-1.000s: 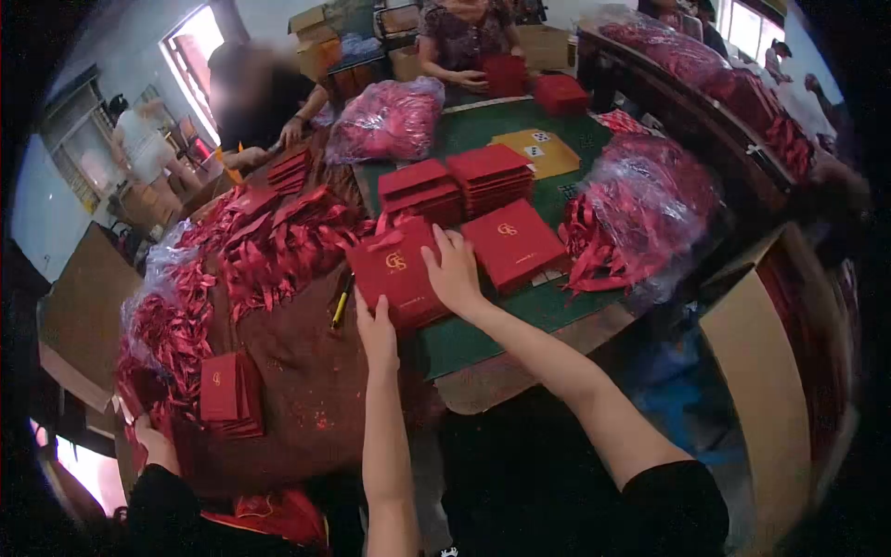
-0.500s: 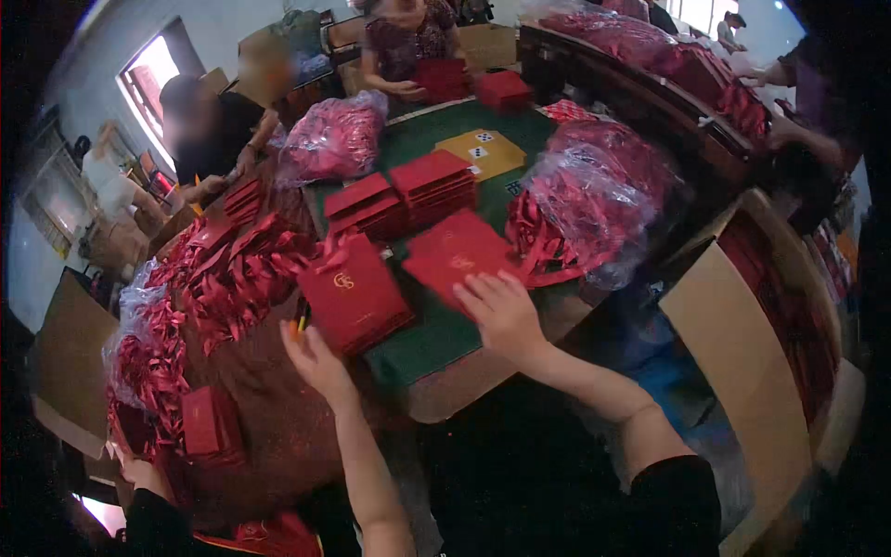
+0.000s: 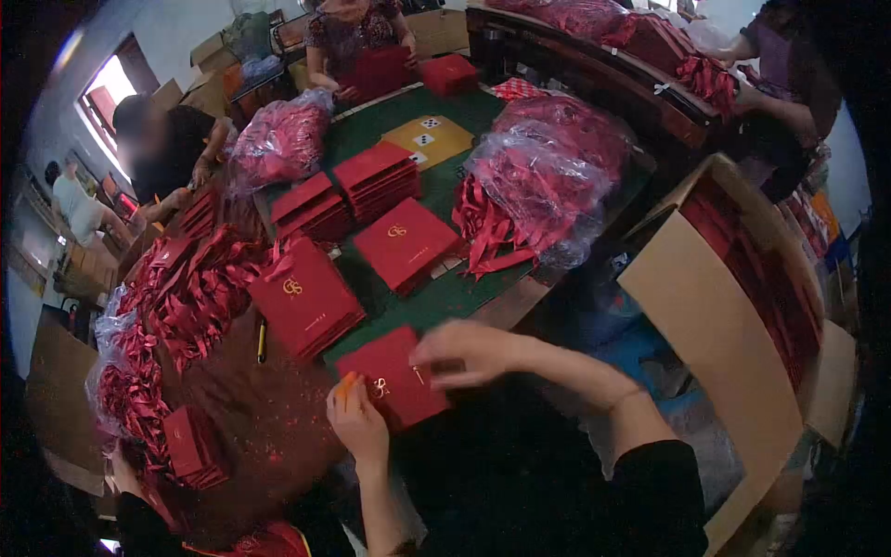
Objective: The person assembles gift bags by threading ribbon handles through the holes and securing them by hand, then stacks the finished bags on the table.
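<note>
L hand point(image 3: 360, 422) pinches flat square red gold-printed card folder point(image 3: 397, 371) over near edge of green-topped bench point(image 3: 436, 306), prob. steadying it for R hand point(image 3: 475, 355) (blurred, can't tell finger gap), w/ matching red card stacks point(image 3: 306, 302) beyond, squared prob. for tidiness.

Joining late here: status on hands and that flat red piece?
Left hand grips flat red piece by its left edge; right hand blurred at its right, grip unclear; red stack just beyond.
</note>
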Tool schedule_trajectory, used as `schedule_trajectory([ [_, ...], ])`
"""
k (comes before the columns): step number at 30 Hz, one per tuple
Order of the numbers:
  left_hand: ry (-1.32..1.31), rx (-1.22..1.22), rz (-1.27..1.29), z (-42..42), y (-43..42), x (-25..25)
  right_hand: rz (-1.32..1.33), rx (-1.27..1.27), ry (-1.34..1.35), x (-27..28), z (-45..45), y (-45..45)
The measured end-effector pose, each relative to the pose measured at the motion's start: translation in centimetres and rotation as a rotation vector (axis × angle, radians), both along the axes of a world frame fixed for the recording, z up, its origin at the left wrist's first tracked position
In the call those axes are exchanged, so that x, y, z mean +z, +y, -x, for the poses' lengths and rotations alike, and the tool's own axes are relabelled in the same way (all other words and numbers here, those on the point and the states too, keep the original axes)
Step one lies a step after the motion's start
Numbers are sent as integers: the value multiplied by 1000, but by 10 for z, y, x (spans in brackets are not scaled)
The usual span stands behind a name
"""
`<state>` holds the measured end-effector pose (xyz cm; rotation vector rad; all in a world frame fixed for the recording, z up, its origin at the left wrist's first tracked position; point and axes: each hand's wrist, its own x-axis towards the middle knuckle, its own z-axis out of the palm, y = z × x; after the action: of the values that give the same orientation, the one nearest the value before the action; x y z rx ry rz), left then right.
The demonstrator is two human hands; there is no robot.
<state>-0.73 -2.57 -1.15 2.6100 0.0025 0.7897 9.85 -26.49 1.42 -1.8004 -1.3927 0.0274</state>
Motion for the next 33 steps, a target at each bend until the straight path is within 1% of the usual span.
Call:
schedule_trajectory([
  [1,-16,10,-14,3,2,0,-5,-284,-133,8,-15,-8],
  [2,23,17,13,5,5,-2,105,-525,-240,8,-29,-18],
  [3,31,83,41,2,3,-4,186,-697,-490,-10,-53,-30],
  [4,43,160,67,0,0,-4,435,-818,-613,-13,-64,-40],
  [5,134,198,91,0,-2,5,491,-863,-570,-12,-69,-45],
  [6,165,215,192,-2,-4,6,642,-878,-526,0,-68,-45],
  [7,201,247,210,-3,-3,6,515,-864,-664,-13,-75,-54],
  [8,232,275,228,-5,-2,5,617,-843,-559,-13,-80,-54],
  [9,209,303,220,-6,-1,-3,687,-824,-485,-14,-84,-53],
  [10,249,315,406,-8,0,-2,639,-824,-596,-16,-85,-57],
  [12,276,295,566,-10,1,1,337,-785,-576,-11,-91,-58],
  [13,261,289,530,-11,5,-2,136,-822,-521,-2,-88,-48],
  [14,331,336,591,-13,0,11,-59,-860,-459,11,-83,-43],
  [15,401,379,652,-13,-4,23,-229,-905,-476,28,-75,-36],
  [16,365,372,612,-15,1,10,-597,-798,-178,34,-75,-29],
  [17,342,365,625,-14,-1,12,-788,-764,18,45,-70,-25],
  [18,320,356,639,-13,-4,15,-943,-766,117,58,-63,-19],
  [19,251,339,486,-12,-2,1,-1275,-645,376,74,-58,-12],
  [21,259,365,481,-12,-7,5,-1393,-775,436,85,-61,-18],
  [22,247,359,491,-12,-7,3,-1371,-717,389,91,-65,-18],
  [24,214,349,498,-11,-10,3,-1261,-788,356,100,-72,-15],
  [25,262,377,460,-12,-11,6,-1247,-792,413,109,-76,-9],
  [27,206,363,511,-11,-12,5,-1303,-835,426,111,-101,-4],
  [28,188,342,550,-12,-11,-3,-1343,-767,373,105,-119,-14],
  [30,116,314,501,-11,-10,-9,-1390,-1008,359,111,-134,-30],
  [31,164,342,397,-11,-12,-3,-1419,-1073,260,114,-142,-37],
  [32,147,332,431,-8,-16,6,-1371,-1098,165,122,-145,-44],
  [33,175,383,405,-8,-20,14,-1453,-1063,191,125,-154,-53],
])
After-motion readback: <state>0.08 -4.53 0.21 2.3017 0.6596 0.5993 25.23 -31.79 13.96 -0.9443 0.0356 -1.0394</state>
